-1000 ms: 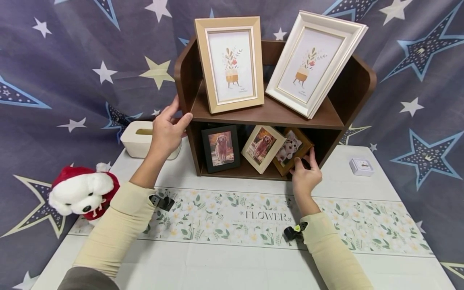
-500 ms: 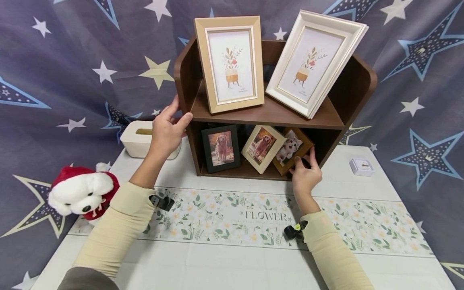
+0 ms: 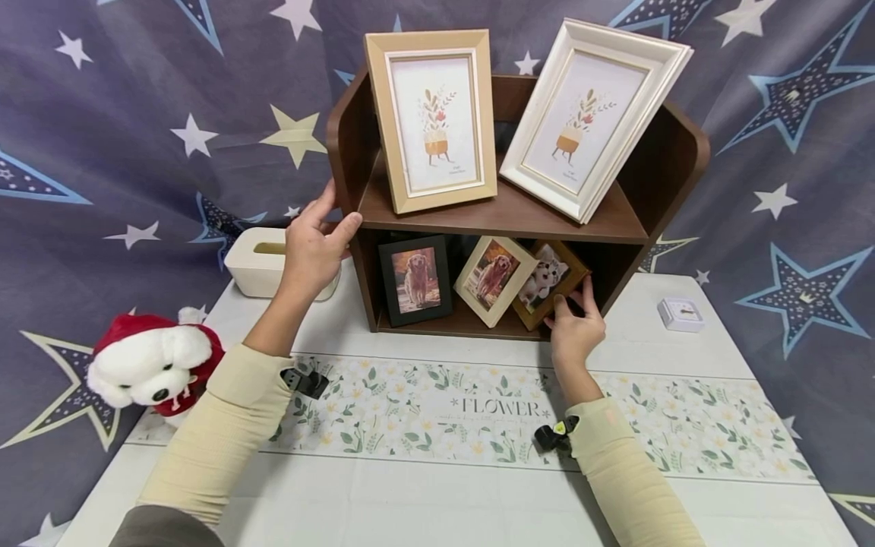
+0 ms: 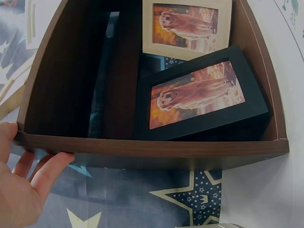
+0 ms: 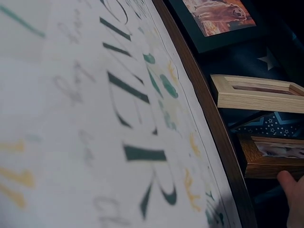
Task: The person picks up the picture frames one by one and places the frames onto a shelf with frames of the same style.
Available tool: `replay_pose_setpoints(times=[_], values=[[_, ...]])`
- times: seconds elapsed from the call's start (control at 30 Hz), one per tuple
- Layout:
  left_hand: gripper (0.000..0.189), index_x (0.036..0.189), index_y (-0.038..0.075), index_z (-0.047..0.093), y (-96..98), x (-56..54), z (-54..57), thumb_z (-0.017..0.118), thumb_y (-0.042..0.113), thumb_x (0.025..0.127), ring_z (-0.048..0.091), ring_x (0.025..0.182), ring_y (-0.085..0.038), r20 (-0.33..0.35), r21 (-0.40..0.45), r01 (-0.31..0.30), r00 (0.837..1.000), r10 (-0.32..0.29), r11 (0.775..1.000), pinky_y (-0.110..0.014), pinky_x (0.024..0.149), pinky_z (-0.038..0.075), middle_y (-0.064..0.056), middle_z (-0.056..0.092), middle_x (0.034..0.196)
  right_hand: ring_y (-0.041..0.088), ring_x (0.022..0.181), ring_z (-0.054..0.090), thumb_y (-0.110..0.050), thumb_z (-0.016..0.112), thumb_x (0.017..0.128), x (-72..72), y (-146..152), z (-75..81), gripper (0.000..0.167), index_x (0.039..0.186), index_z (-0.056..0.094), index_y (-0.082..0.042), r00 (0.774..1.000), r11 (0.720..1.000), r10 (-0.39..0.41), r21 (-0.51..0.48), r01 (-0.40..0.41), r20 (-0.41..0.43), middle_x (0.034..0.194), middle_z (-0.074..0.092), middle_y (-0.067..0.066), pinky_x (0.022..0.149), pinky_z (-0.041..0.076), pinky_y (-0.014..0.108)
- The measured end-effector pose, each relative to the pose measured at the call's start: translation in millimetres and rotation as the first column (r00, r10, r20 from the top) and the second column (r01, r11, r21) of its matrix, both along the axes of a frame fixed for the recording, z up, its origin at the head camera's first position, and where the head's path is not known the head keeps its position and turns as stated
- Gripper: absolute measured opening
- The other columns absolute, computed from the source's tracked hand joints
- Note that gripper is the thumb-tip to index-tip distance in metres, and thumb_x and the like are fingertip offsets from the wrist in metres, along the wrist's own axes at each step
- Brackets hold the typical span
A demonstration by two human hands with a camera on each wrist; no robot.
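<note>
My right hand (image 3: 578, 332) pinches the lower right edge of a brown wooden photo frame (image 3: 552, 282) with a kitten picture; its thumb shows at the frame's front in the head view. This frame leans tilted in the lower compartment of a dark brown shelf (image 3: 506, 221). Just left of it, a tilted cream photo frame (image 3: 497, 280) overlaps its edge. A black photo frame (image 3: 416, 279) stands further left, with a dog picture like the cream one. My left hand (image 3: 314, 245) touches the shelf's left side panel, fingers fairly straight; the left wrist view shows fingertips (image 4: 65, 158) against it.
On the upper shelf stand a tan photo frame (image 3: 434, 199) and a tilted white photo frame (image 3: 581, 199). A cream tissue box (image 3: 256, 275) and a plush dog (image 3: 153, 365) are at left. A small white clock (image 3: 680, 314) sits right. A floral runner (image 3: 410, 414) crosses the table.
</note>
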State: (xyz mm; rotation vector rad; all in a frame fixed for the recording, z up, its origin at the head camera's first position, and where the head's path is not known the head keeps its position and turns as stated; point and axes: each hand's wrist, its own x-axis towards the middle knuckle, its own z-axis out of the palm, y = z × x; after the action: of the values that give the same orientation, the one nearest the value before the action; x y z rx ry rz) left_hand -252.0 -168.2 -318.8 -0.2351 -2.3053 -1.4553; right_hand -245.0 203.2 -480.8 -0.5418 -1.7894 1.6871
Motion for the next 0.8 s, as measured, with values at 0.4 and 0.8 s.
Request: replay_pose_setpoints(times=[0.4,0.8], values=[[0.064,0.156,0.033,0.039,-1.8,1.3,0.7,0.068,0.029,0.099,0.070,0.105,-0.024,-0.003,0.012,0.011,1.000,-0.011,1.000,-0.011,0.061,0.058,-0.010,0.060,0.141,0.003,0.078,0.070,-0.012,0.068,0.094,2.3,1,2.8,0.061,0.146,0.053,-0.041,1.000,1.000,0.011,0.004,-0.011,0.015,0.127,0.068,0.003,0.056,0.062,0.021],[0.056,0.152,0.042,0.044,-10.2,19.8,-3.6,0.065,0.032,0.101,0.070,0.106,-0.010,0.013,0.075,0.031,0.999,-0.032,0.997,-0.017,0.073,0.063,-0.010,0.063,0.141,-0.005,0.081,0.070,-0.010,0.068,0.093,20.1,4,8.0,0.059,0.147,0.056,-0.028,0.998,1.000,-0.010,-0.002,0.010,-0.064,0.122,0.071,0.009,0.058,0.062,0.020]])
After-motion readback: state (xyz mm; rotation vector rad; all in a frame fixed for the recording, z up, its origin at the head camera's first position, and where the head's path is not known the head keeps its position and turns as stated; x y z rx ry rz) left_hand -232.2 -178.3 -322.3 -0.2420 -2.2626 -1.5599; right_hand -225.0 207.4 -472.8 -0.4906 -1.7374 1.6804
